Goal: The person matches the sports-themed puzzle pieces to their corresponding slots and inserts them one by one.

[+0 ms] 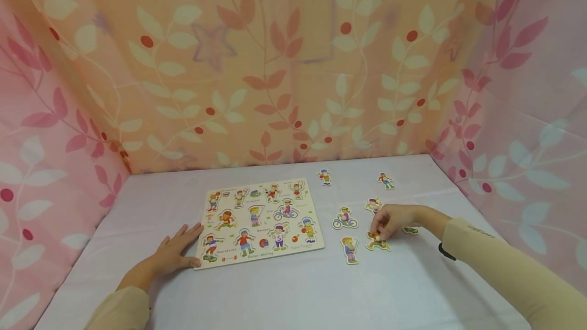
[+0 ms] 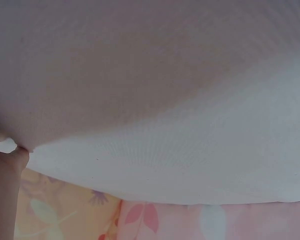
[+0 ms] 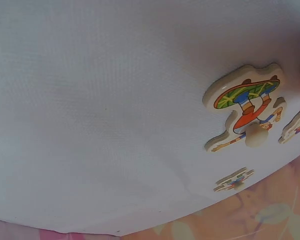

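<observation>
While L hand (image 1: 176, 251) lies w/ fingers spread at L edge of puzzle board (image 1: 241, 222), R hand (image 1: 393, 219) pinches runner pc (image 1: 378, 244). It's on table (image 1: 275, 294), R of board, btwn golfer pc (image 1: 350, 250) & skateboarder pc (image 3: 251, 118).

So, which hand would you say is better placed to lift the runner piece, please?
Probably the right hand: it is curled over the runner piece, while the left hand rests on the other side of the board, at its left edge.
</observation>
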{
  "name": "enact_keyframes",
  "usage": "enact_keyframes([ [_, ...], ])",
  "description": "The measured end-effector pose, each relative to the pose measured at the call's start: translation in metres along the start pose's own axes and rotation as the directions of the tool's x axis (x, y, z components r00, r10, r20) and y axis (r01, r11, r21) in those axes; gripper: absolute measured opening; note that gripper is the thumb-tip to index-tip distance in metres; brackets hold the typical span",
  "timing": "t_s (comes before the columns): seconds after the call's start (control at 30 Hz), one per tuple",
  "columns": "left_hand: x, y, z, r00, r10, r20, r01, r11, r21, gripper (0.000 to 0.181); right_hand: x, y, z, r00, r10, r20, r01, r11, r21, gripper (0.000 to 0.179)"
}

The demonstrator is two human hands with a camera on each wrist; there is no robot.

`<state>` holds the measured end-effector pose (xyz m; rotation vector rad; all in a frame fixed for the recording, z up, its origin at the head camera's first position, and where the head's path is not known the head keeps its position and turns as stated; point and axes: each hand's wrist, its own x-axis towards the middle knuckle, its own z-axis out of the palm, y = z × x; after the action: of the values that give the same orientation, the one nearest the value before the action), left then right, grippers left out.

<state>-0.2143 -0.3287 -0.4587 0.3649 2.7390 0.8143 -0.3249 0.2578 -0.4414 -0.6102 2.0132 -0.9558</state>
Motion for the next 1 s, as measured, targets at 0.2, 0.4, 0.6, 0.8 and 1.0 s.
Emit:
enact_keyframes([
  [0.2, -0.002, 0.000, -0.002, 1.000, 0.000, -0.008, 0.000, 1.000, 0.000, 0.097, 0.003, 0.002, 0.002, 0.999, -0.040, -0.007, 0.039, 0.994, -0.106, 0.014],
  [0.4, -0.004, -0.001, -0.003, 1.000, 0.001, -0.010, -0.001, 1.000, 0.002, 0.097, 0.007, 0.000, 0.008, 0.997, -0.026, -0.066, 0.017, 0.989, -0.144, 0.009],
  [0.6, -0.003, -0.003, -0.003, 1.000, 0.004, -0.012, -0.004, 1.000, 0.000, 0.097, 0.006, 0.000, 0.012, 0.993, -0.076, -0.096, 0.063, 0.990, -0.126, 0.010],
  [0.8, -0.002, -0.005, 0.000, 1.000, 0.019, -0.014, -0.018, 1.000, 0.014, 0.095, 0.003, -0.003, 0.012, 0.991, -0.071, -0.114, 0.056, 0.990, -0.131, 0.005],
  [1.0, -0.001, -0.003, 0.001, 1.000, 0.010, -0.005, -0.010, 1.000, -0.004, 0.098, 0.001, -0.011, 0.011, 0.975, -0.104, -0.197, 0.071, 0.983, -0.170, 0.005],
])
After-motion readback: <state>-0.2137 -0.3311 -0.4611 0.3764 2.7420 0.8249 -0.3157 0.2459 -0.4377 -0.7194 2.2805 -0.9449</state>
